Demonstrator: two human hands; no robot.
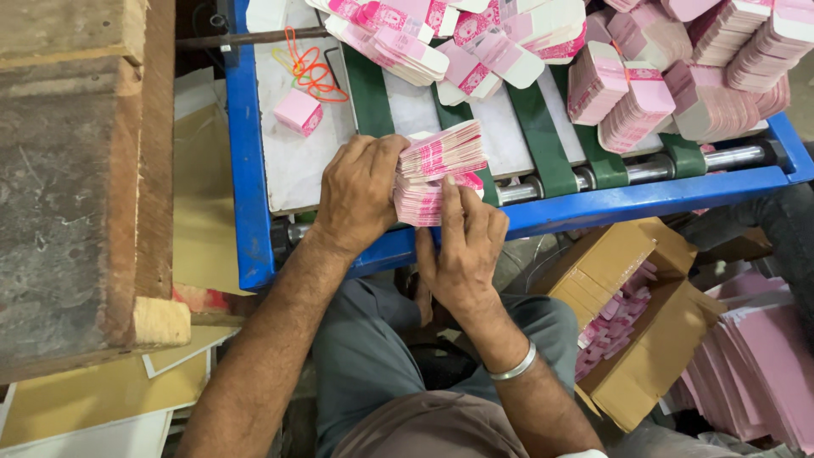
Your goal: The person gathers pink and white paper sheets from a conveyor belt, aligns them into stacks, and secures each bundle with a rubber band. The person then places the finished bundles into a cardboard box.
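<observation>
A thick stack of flat pink-and-white folded cartons (439, 157) stands on edge at the near end of a blue-framed conveyor (246, 170). My left hand (360, 193) clasps the stack's left side, fingers curled over its top. My right hand (462, 246) presses against the stack's near face, with fingers pointing up along the cartons. Both hands hold the same stack together.
More banded carton bundles (644, 97) pile at the conveyor's far end on green belts (537, 127). A small pink bundle (298, 112) and orange rubber bands (314, 72) lie at left. An open cardboard box (632, 314) with cartons sits lower right. A wooden block (76, 170) stands left.
</observation>
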